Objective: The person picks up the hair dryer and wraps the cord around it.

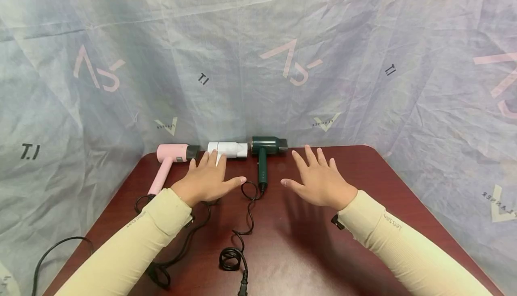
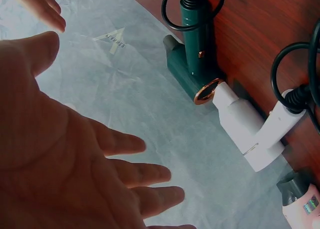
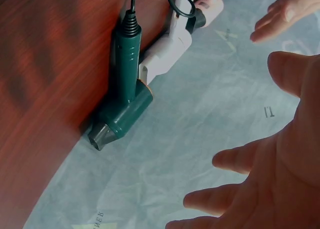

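Both hands reach out over the table with fingers spread and nothing in them. My left hand (image 1: 207,180) is nearest the white hair dryer (image 1: 232,149) and covers its handle in the head view. To the right of the green hair dryer (image 1: 264,145), my right hand (image 1: 323,180) hovers, casting a shadow on the tabletop. At the far left lies a pink hair dryer (image 1: 171,153) with a dark nozzle. The left wrist view shows the white dryer (image 2: 247,131) beside the green one (image 2: 194,64). In the right wrist view the green dryer (image 3: 122,101) lies apart from the fingers.
Black cords trail over the dark red table (image 1: 291,251). A coiled cord (image 1: 231,259) ends in a plug (image 1: 243,287) near the front. Another cord (image 1: 60,241) hangs off the left side. Grey printed cloth (image 1: 242,63) surrounds the table at the back and sides.
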Demonstrator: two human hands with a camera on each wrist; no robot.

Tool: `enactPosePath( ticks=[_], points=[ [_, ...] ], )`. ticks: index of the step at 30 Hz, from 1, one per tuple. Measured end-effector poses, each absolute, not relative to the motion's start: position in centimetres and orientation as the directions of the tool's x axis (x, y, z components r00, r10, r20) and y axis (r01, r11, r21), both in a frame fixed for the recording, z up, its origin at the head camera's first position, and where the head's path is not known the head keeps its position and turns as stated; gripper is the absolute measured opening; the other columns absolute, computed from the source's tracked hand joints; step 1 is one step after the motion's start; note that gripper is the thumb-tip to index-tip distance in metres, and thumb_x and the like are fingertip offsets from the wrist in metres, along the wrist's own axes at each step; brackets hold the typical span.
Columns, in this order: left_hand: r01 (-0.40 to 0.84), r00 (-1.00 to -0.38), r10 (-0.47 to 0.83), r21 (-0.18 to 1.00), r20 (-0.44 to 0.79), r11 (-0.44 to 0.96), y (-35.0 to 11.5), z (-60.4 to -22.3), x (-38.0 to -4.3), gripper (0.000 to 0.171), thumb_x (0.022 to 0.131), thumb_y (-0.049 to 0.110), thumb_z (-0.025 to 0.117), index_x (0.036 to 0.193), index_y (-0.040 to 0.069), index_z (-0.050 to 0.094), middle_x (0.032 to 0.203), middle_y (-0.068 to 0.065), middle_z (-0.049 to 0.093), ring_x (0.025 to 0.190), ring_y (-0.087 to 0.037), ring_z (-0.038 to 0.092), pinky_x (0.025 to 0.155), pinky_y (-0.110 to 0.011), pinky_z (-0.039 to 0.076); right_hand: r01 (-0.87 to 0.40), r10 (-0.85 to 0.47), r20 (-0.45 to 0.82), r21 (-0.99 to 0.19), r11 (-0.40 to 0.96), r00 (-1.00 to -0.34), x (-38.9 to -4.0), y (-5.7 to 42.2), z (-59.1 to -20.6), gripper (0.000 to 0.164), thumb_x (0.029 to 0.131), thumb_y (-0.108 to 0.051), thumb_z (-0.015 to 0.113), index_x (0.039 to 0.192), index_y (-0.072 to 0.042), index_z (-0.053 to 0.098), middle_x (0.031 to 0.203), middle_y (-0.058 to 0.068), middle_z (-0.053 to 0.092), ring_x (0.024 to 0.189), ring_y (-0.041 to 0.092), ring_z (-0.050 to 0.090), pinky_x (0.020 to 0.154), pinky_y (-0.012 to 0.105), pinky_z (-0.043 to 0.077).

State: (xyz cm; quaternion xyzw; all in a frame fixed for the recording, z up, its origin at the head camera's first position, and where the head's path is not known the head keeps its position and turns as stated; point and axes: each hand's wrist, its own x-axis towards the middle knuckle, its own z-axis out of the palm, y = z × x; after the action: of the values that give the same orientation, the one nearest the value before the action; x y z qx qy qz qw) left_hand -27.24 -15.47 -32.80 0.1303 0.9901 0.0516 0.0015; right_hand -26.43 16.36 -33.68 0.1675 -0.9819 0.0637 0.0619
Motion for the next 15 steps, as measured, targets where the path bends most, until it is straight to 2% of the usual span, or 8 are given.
enactPosePath(
  ticks=[10, 15],
  points=[
    [0.259, -0.965, 0.262, 0.123, -0.013, 0.958, -15.68, -32.29, -26.88, 0.107, 0.093, 0.084, 0.034, 0.164, 0.004, 0.023, 0.17, -0.027, 0.017, 0.158, -0.048, 0.012, 0.121, -0.074, 0.012, -0.335, -0.32, 0.13, -0.118, 0.935, -0.938, -26.46, 16.25, -33.53, 0.094, 0.095, -0.079, 0.042, 0.166, -0.019, 0.026, 0.171, 0.024, 0.015, 0.155, 0.055, 0.015, 0.117, 0.078, 0.017],
    [0.272, -0.961, 0.276, 0.115, -0.019, 0.955, -15.66, -32.23, -26.61, 0.113, 0.09, 0.09, 0.029, 0.165, 0.005, 0.021, 0.17, -0.024, 0.017, 0.159, -0.044, 0.013, 0.123, -0.071, 0.013, -0.333, -0.318, 0.117, -0.143, 0.932, -0.941, -26.32, 16.06, -33.8, 0.093, 0.096, -0.077, 0.044, 0.164, -0.016, 0.029, 0.17, 0.025, 0.017, 0.155, 0.054, 0.015, 0.117, 0.078, 0.018]
  ],
)
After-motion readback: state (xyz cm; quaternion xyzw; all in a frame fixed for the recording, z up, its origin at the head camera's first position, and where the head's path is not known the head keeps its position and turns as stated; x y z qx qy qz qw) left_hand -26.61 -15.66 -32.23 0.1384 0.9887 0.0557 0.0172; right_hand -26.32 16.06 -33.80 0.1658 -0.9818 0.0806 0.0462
